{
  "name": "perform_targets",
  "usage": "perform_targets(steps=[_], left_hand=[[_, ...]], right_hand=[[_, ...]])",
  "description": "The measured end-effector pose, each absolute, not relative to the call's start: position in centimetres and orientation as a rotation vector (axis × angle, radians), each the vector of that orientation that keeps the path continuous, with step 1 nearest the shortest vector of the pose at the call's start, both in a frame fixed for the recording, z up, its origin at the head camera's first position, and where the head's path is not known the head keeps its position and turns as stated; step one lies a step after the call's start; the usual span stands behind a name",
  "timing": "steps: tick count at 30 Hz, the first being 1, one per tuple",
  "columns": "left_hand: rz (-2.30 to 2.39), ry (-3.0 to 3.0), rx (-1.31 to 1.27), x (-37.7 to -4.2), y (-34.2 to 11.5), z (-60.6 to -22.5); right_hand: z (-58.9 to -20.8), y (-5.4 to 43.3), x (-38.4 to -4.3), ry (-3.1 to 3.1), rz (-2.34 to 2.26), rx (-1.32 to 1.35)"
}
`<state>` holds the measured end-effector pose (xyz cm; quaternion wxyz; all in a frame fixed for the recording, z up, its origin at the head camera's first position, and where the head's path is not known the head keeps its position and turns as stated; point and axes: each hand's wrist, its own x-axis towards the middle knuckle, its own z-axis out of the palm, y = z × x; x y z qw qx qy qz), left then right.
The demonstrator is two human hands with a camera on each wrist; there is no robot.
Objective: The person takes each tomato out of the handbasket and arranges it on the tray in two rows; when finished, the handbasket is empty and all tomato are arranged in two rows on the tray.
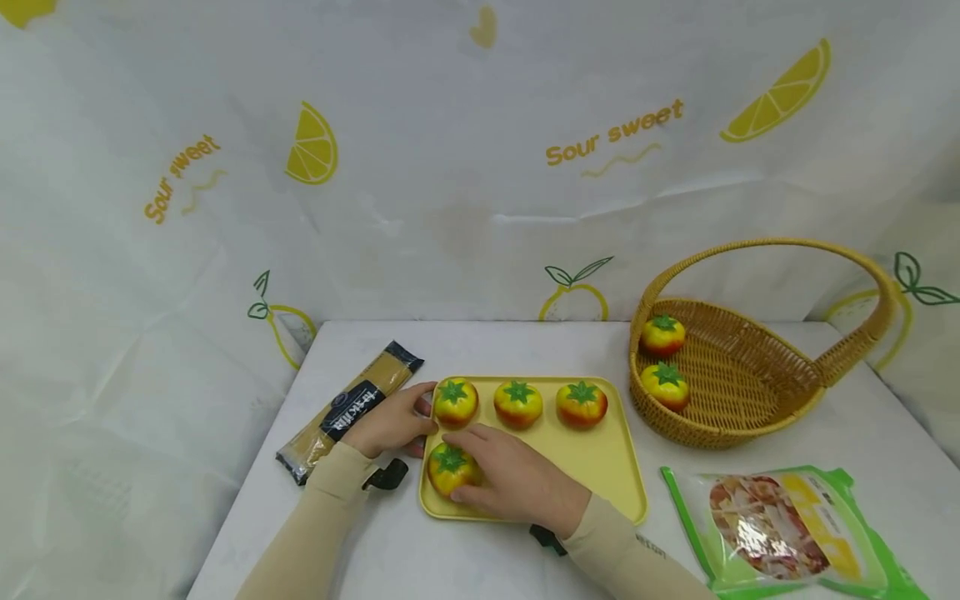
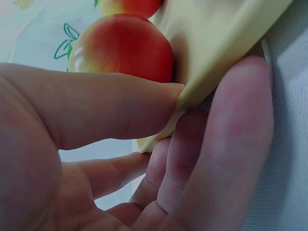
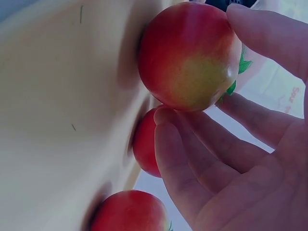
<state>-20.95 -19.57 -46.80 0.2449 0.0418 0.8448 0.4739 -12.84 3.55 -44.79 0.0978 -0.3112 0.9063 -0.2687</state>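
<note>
My left hand point(image 1: 392, 422) pinches the left rim of a yellow tray point(image 1: 592, 467). In the left wrist view, its thumb point(image 2: 139, 103) lies over the rim and other fingers reach beneath it. With thumb and fingers around its sides, my right hand point(image 1: 510, 475) grips a red-and-yellow tomato point(image 3: 187, 57) with a green leafy top, at the tray's front left corner. Behind it, three similar tomatoes stand in a row along the tray's back: a left one point(image 1: 456, 403), a middle one point(image 1: 517, 406) and a right one point(image 1: 581, 406).
A wicker basket point(image 1: 798, 417) with a tall handle stands at the back right, two tomatoes point(image 1: 663, 336) inside at its left. A green-edged clear food bag point(image 1: 780, 525) lies at front right. Left of the tray is a long pasta packet point(image 1: 352, 408), partly under the left hand.
</note>
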Motion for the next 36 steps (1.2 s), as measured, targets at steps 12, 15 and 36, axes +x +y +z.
perform_targets(steps=[12, 15, 36], left_hand=[[1.284, 2.304, 0.124, -21.3, -19.3, -46.6], [1.279, 2.304, 0.103, -21.2, -19.5, -46.7], [1.247, 2.33, 0.094, -20.7, -19.8, -47.0]], right_hand=[[-43.5, 5.0, -13.2, 2.711, -0.798, -0.869], [-42.5, 6.4, -13.4, 2.722, -0.89, -0.838], [-40.5, 27.1, -14.7, 3.077, -0.844, -0.24]])
